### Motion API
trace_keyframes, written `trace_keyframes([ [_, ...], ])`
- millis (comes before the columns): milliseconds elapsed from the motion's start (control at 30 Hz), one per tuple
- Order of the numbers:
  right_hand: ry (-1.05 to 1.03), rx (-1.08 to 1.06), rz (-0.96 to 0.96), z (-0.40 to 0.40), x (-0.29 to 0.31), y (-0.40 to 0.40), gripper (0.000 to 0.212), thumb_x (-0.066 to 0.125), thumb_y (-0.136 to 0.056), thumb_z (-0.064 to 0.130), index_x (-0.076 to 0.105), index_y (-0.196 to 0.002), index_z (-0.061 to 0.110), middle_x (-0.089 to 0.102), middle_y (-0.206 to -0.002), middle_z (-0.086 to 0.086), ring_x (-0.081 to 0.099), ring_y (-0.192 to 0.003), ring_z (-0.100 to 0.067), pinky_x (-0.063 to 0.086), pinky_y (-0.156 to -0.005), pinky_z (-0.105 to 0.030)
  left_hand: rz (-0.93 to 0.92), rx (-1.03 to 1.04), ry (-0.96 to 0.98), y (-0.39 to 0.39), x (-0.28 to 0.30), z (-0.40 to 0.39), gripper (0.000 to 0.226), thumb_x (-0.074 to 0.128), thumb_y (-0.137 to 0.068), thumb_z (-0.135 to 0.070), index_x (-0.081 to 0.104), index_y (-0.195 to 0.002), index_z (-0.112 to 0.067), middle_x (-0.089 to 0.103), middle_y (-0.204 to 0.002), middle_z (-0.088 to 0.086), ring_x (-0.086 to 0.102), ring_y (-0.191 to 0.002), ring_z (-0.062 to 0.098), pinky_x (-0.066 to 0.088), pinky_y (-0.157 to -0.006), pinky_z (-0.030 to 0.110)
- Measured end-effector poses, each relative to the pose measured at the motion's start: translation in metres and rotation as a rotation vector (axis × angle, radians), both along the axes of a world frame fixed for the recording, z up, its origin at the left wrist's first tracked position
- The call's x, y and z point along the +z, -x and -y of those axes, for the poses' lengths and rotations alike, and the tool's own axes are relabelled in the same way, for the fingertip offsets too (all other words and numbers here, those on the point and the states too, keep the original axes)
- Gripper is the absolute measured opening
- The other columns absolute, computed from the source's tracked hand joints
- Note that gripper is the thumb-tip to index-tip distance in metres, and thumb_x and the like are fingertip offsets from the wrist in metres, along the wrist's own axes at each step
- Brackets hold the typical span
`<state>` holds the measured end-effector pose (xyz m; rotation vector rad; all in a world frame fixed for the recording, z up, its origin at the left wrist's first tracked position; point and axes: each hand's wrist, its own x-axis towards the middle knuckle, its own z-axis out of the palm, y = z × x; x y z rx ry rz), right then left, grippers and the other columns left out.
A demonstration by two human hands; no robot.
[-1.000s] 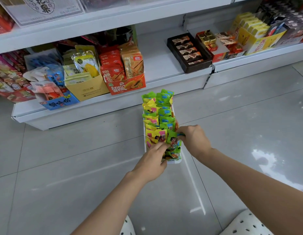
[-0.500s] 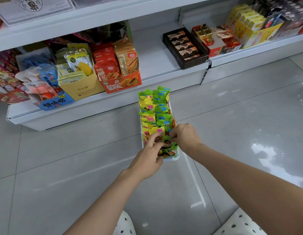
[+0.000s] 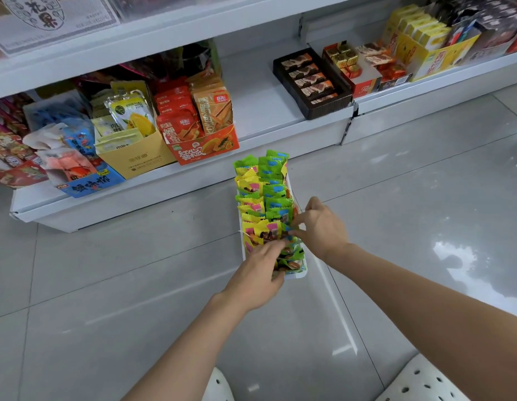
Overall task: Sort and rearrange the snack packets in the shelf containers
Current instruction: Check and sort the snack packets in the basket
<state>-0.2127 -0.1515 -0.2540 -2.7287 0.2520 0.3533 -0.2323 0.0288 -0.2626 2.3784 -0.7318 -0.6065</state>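
Glossy grey floor tiles carry a narrow white plastic tray set lengthwise just in front of the low white shelf. Nearest, the left hand is pressed into the near end of the tray, its fingertips buried among loose orange-and-green snack packets that lie jumbled there; whether anything is pinched cannot be told. Just beyond, the right hand is seen with thumb and fingers closed on a green packet at the tray's right row. Farther along, the yellow packets and green packets stand upright in two fairly neat rows, so most of the tray appears sorted, with only the near end judged still to be straightened. A bare gap on the shelf, between the orange cardboard display box and the dark brown chocolate tray, looks like the place where the tray is yet to be returned.
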Motion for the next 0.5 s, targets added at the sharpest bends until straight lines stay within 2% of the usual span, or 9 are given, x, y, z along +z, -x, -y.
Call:
trace_keyframes([
  [100,-0.017,-0.006,0.016,-0.001,-0.003,0.003,0.022,0.07,-0.086,0.036,0.076,-0.099,0.02,0.048,-0.108,-0.001,0.048,-0.11,-0.021,0.046,-0.076,-0.033,0.056,-0.089,-0.033,0.002,0.0,0.001,0.065,0.056,-0.089,-0.013,0.033,-0.149,-0.026,0.039,-0.148,-0.007,0.035,-0.132,0.016,0.032,-0.111,0.03],
  [233,-0.126,0.012,0.072,0.016,0.008,0.018,0.016,0.071,-0.087,0.03,0.073,-0.091,0.014,0.055,-0.109,0.002,0.054,-0.103,-0.021,0.04,-0.071,-0.029,0.113,-0.135,-0.129,0.005,0.001,0.002,0.072,0.055,-0.09,-0.016,0.021,-0.153,-0.027,0.027,-0.156,-0.007,0.029,-0.138,0.017,0.028,-0.114,0.029],
  [300,-0.22,-0.009,0.138,0.027,0.023,0.023,0.011,0.071,-0.088,0.024,0.068,-0.086,0.013,0.062,-0.109,0.002,0.06,-0.098,-0.022,0.048,-0.077,-0.034,0.117,-0.148,-0.154,0.006,0.002,0.002,0.073,0.055,-0.09,-0.018,0.02,-0.154,-0.026,0.026,-0.157,-0.006,0.028,-0.139,0.017,0.026,-0.115,0.028],
  [333,-0.287,-0.041,0.163,0.034,0.036,0.024,0.01,0.069,-0.089,0.02,0.065,-0.082,0.014,0.066,-0.109,0.002,0.063,-0.096,-0.021,0.05,-0.081,-0.032,0.115,-0.151,-0.162,0.007,0.003,0.001,0.074,0.056,-0.09,-0.018,0.02,-0.154,-0.025,0.026,-0.157,-0.005,0.027,-0.14,0.018,0.025,-0.115,0.028],
  [367,-0.342,-0.084,0.168,0.04,0.051,0.023,0.015,0.067,-0.09,0.017,0.059,-0.077,0.015,0.068,-0.108,0.003,0.065,-0.092,-0.018,0.049,-0.08,-0.024,0.102,-0.149,-0.17,0.007,0.002,0.002,0.074,0.057,-0.089,-0.019,0.021,-0.154,-0.024,0.027,-0.156,-0.004,0.027,-0.14,0.019,0.024,-0.115,0.028],
  [433,-0.425,-0.194,0.152,0.054,0.082,0.022,0.021,0.064,-0.091,0.015,0.051,-0.075,0.012,0.071,-0.096,0.004,0.067,-0.083,-0.015,0.047,-0.072,-0.015,0.056,-0.114,-0.167,0.007,0.005,0.004,0.075,0.059,-0.088,-0.019,0.023,-0.153,-0.024,0.032,-0.154,-0.001,0.03,-0.139,0.02,0.026,-0.114,0.029],
  [500,-0.639,-0.302,0.189,0.066,0.112,0.021,0.02,0.064,-0.092,0.012,0.05,-0.08,0.005,0.073,-0.086,-0.007,0.072,-0.082,-0.02,0.057,-0.078,-0.031,0.007,-0.051,-0.152,0.007,0.011,0.011,0.071,0.06,-0.088,-0.018,0.028,-0.151,-0.023,0.038,-0.15,0.001,0.033,-0.137,0.022,0.027,-0.111,0.027],
])
